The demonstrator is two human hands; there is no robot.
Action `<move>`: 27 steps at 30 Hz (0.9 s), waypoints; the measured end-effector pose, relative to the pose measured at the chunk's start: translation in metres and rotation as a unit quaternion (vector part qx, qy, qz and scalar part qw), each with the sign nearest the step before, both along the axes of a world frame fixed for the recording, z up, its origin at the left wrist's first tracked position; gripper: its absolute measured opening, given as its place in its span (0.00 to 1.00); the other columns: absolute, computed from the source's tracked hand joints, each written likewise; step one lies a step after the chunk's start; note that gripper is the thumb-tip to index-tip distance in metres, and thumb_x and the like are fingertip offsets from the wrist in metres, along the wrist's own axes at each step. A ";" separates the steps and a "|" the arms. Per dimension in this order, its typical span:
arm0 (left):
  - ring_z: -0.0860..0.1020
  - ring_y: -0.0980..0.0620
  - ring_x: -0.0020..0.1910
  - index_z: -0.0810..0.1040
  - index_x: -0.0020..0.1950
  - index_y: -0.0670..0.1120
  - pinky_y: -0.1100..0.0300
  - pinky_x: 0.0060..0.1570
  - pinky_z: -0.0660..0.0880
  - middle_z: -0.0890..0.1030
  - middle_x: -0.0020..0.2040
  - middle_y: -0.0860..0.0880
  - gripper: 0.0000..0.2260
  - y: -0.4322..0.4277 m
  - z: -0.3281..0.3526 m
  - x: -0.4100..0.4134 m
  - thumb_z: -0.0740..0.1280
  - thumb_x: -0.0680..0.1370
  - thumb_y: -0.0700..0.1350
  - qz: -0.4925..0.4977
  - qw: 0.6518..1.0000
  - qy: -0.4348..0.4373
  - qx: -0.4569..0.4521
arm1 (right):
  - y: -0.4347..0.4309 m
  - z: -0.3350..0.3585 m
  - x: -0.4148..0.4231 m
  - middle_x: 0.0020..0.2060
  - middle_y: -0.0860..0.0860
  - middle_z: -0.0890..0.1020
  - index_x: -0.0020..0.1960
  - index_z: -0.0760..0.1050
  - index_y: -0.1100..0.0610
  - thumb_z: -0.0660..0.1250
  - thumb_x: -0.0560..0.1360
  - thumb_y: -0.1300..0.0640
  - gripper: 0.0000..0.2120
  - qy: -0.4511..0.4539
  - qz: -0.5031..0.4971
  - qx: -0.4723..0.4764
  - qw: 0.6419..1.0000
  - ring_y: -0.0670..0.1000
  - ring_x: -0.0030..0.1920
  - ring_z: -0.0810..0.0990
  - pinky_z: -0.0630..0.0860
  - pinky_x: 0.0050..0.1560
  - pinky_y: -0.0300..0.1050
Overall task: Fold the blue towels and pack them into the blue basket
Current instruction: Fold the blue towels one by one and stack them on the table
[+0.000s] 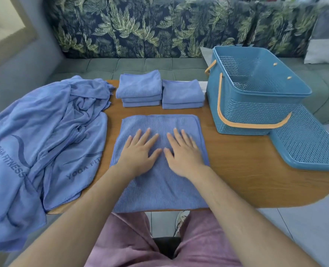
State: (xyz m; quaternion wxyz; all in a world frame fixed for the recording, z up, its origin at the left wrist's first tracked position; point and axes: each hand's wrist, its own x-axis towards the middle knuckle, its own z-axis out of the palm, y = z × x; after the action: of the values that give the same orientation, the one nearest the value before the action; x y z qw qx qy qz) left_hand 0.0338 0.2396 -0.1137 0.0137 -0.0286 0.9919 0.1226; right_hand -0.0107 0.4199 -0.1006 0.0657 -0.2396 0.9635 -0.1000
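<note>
Smoothing the flat blue microfibre towel (159, 122) with left hand (138, 157) and right hand (184, 157), fingers (146, 134) straight, gripping nothing; next, likely pinching an edge to fold.

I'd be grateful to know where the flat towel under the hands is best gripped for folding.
Probably by its two near corners, from the person's side. The flat towel lies spread on the table, near edge at the table's rim, corners free. The left hand and right hand press its middle.
</note>
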 end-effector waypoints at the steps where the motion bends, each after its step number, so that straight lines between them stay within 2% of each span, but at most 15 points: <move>1: 0.43 0.51 0.81 0.50 0.81 0.62 0.49 0.78 0.40 0.47 0.82 0.56 0.34 -0.001 -0.003 0.003 0.40 0.76 0.70 0.004 1.000 -0.002 -0.001 | 0.003 -0.006 0.002 0.82 0.48 0.41 0.83 0.45 0.49 0.44 0.84 0.40 0.30 -0.008 -0.002 0.002 1.000 0.51 0.80 0.36 0.36 0.79 0.53; 4: 0.41 0.52 0.81 0.49 0.80 0.63 0.50 0.77 0.38 0.45 0.81 0.58 0.35 0.000 -0.008 0.019 0.38 0.74 0.71 0.002 1.000 0.005 0.008 | 0.012 -0.014 0.015 0.81 0.47 0.40 0.83 0.44 0.47 0.43 0.84 0.38 0.31 -0.002 0.001 -0.006 1.000 0.50 0.80 0.35 0.35 0.79 0.52; 6: 0.44 0.51 0.81 0.53 0.80 0.63 0.50 0.78 0.41 0.48 0.81 0.58 0.34 0.001 -0.006 0.021 0.39 0.75 0.70 0.000 1.000 0.007 0.016 | 0.012 -0.014 0.016 0.82 0.47 0.43 0.83 0.46 0.47 0.45 0.83 0.38 0.30 -0.001 0.001 -0.011 1.000 0.51 0.81 0.38 0.38 0.80 0.52; 9: 0.57 0.50 0.79 0.65 0.77 0.57 0.50 0.75 0.55 0.62 0.79 0.54 0.29 -0.007 0.004 -0.001 0.47 0.78 0.66 0.017 0.997 0.072 0.020 | 0.004 -0.008 -0.011 0.81 0.49 0.54 0.81 0.58 0.50 0.50 0.84 0.42 0.27 0.038 -0.005 -0.054 0.998 0.53 0.81 0.49 0.50 0.79 0.53; 12: 0.62 0.51 0.76 0.70 0.74 0.52 0.50 0.72 0.59 0.68 0.75 0.53 0.20 -0.022 0.019 -0.044 0.56 0.83 0.55 0.025 0.993 0.113 0.017 | -0.010 0.004 -0.060 0.77 0.50 0.66 0.76 0.67 0.54 0.54 0.84 0.51 0.22 0.089 0.022 -0.089 0.992 0.53 0.77 0.61 0.58 0.74 0.51; 16: 0.72 0.45 0.66 0.73 0.70 0.49 0.46 0.63 0.66 0.76 0.66 0.49 0.16 -0.044 0.028 -0.093 0.57 0.83 0.50 0.054 0.996 0.065 0.019 | -0.026 0.002 -0.104 0.62 0.50 0.79 0.67 0.77 0.55 0.59 0.81 0.58 0.17 0.113 0.056 -0.121 0.985 0.55 0.63 0.74 0.69 0.63 0.51; 18: 0.74 0.43 0.59 0.76 0.62 0.47 0.49 0.54 0.67 0.76 0.56 0.48 0.13 -0.048 0.023 -0.104 0.59 0.83 0.51 0.041 0.998 0.042 -0.004 | -0.028 -0.012 -0.106 0.55 0.50 0.79 0.62 0.80 0.56 0.61 0.79 0.58 0.14 0.134 0.068 -0.134 0.980 0.55 0.56 0.76 0.74 0.56 0.54; 20: 0.73 0.44 0.55 0.77 0.55 0.46 0.53 0.49 0.62 0.71 0.49 0.49 0.10 -0.047 0.021 -0.109 0.61 0.82 0.51 0.028 0.999 0.035 -0.013 | -0.026 -0.021 -0.104 0.51 0.51 0.78 0.58 0.80 0.57 0.62 0.78 0.58 0.13 0.155 0.058 -0.162 0.973 0.54 0.53 0.75 0.74 0.52 0.52; 25: 0.73 0.47 0.49 0.75 0.50 0.47 0.53 0.51 0.65 0.75 0.49 0.50 0.06 -0.046 0.028 -0.121 0.64 0.79 0.49 0.045 0.997 0.001 0.058 | -0.025 -0.026 -0.109 0.49 0.50 0.77 0.57 0.80 0.56 0.62 0.78 0.56 0.12 0.170 0.046 -0.171 0.969 0.54 0.52 0.75 0.73 0.54 0.52; 27: 0.73 0.48 0.45 0.71 0.50 0.47 0.53 0.51 0.64 0.76 0.45 0.51 0.06 -0.050 0.031 -0.123 0.62 0.80 0.50 0.031 0.998 0.001 0.060 | -0.026 -0.026 -0.109 0.50 0.49 0.77 0.58 0.80 0.56 0.62 0.78 0.55 0.13 0.169 0.046 -0.166 0.970 0.53 0.53 0.75 0.73 0.56 0.52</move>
State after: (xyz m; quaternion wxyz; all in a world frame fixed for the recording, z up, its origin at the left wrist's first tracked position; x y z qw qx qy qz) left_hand -0.0891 0.1900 -0.0830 0.0105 -0.0587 0.9813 0.1828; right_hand -0.1197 0.3941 -0.1269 -0.1343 -0.3048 0.9185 -0.2131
